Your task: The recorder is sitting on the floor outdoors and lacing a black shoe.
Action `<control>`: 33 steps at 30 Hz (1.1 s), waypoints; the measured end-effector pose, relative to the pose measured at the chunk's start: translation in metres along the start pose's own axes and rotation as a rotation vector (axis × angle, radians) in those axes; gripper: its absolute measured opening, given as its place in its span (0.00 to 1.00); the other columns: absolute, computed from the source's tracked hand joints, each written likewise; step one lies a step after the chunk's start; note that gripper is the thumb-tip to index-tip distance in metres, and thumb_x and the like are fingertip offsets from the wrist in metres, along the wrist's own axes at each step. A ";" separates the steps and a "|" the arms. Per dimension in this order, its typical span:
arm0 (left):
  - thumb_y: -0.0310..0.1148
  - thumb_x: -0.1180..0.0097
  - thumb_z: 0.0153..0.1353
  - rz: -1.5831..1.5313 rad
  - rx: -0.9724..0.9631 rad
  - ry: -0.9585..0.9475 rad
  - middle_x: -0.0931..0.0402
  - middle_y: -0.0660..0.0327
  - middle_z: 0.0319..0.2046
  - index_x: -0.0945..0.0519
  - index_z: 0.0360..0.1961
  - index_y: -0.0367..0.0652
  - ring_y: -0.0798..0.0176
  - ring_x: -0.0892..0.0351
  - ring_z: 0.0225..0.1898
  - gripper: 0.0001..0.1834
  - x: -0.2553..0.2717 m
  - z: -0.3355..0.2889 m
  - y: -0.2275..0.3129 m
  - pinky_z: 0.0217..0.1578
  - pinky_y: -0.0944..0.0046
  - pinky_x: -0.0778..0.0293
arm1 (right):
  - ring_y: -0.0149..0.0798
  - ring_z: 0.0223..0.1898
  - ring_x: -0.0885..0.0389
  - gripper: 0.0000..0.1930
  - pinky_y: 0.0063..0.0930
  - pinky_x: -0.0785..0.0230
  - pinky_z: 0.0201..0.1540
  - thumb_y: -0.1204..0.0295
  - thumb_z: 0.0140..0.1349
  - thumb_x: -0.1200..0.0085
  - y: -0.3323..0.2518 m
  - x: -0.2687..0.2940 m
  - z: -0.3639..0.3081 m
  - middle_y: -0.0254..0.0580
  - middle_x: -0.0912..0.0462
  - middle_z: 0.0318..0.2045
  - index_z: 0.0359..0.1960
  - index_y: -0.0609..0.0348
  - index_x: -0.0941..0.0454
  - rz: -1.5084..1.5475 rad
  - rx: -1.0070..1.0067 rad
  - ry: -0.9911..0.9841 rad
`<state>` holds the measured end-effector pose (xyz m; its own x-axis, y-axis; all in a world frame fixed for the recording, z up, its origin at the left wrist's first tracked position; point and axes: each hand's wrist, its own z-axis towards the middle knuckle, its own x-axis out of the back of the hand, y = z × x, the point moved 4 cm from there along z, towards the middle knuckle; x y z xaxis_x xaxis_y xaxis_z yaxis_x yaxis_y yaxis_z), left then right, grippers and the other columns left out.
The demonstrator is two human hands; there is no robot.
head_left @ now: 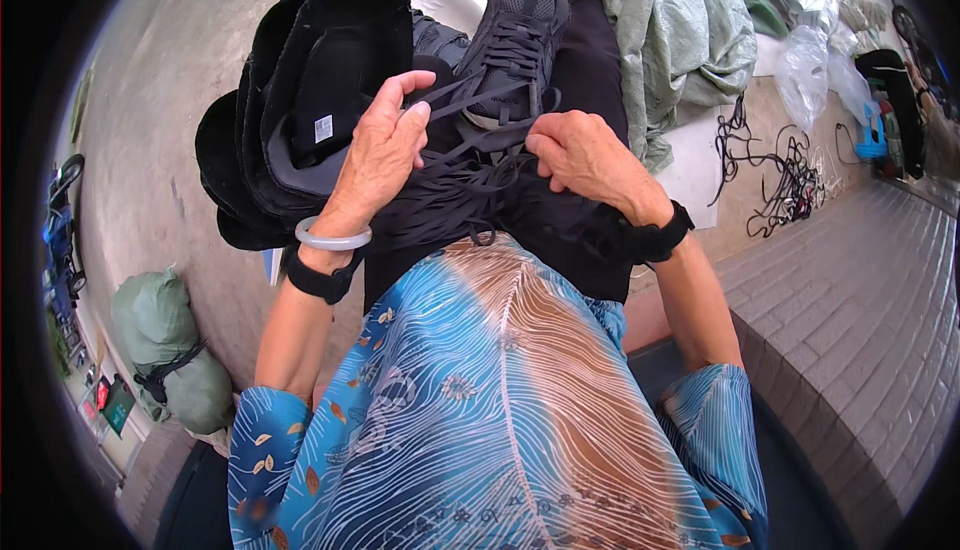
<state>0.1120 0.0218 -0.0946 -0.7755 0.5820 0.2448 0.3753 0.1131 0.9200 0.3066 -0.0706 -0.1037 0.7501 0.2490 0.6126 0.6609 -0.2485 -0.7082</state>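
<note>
A dark grey lace-up shoe (515, 45) sits on my lap, toe pointing away from me. My left hand (383, 150) is just left of it, thumb and forefinger bent around a dark shoelace (455, 92) that runs from the shoe's eyelets. To the right of the shoe's opening, my right hand (585, 158) pinches another stretch of dark lace between thumb and curled fingers. Beneath both hands a thick bunch of loose black laces (450, 195) spreads over my lap. Beside my left hand leans a stack of black, hollow shoe-shaped pieces (350, 20), the top one bearing a small white label.
Greenish woven sacking (680, 50) lies beyond my right knee, with clear plastic bags (803, 65) farther right. A tangle of dark cords (780, 175) is on the floor near a grey slatted surface (850, 280). At the left stands a tied green sack (175, 350).
</note>
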 end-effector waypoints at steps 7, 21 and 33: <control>0.43 0.54 0.68 0.496 -0.058 -0.265 0.37 0.72 0.17 0.21 0.40 0.41 0.80 0.41 0.18 0.16 0.001 -0.011 0.012 0.19 0.77 0.39 | 0.27 0.20 0.23 0.15 0.18 0.31 0.21 0.70 0.68 0.59 -0.020 -0.039 -0.004 0.37 0.21 0.24 0.45 0.68 0.25 0.572 -0.229 -0.244; 0.37 0.52 0.66 -0.181 -0.007 -0.425 0.25 0.54 0.41 0.22 0.33 0.33 0.64 0.26 0.44 0.16 0.021 -0.041 0.033 0.52 0.64 0.34 | 0.20 0.15 0.44 0.11 0.19 0.43 0.20 0.66 0.66 0.50 0.015 -0.029 -0.001 0.21 0.39 0.16 0.38 0.63 0.22 1.347 -0.271 0.009; 0.29 0.53 0.65 -0.902 -0.495 0.341 0.30 0.45 0.52 0.24 0.30 0.34 0.39 0.45 0.66 0.10 0.268 -0.055 0.084 0.68 0.35 0.58 | 0.19 0.13 0.44 0.07 0.17 0.50 0.14 0.70 0.64 0.50 0.121 0.025 -0.001 0.22 0.38 0.16 0.35 0.61 0.23 1.067 -0.468 0.342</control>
<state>-0.0923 0.1429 0.0654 -0.7921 0.1839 -0.5820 -0.5913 0.0056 0.8065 0.4053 -0.0954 -0.1731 0.8433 -0.5299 -0.0903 -0.4015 -0.5093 -0.7612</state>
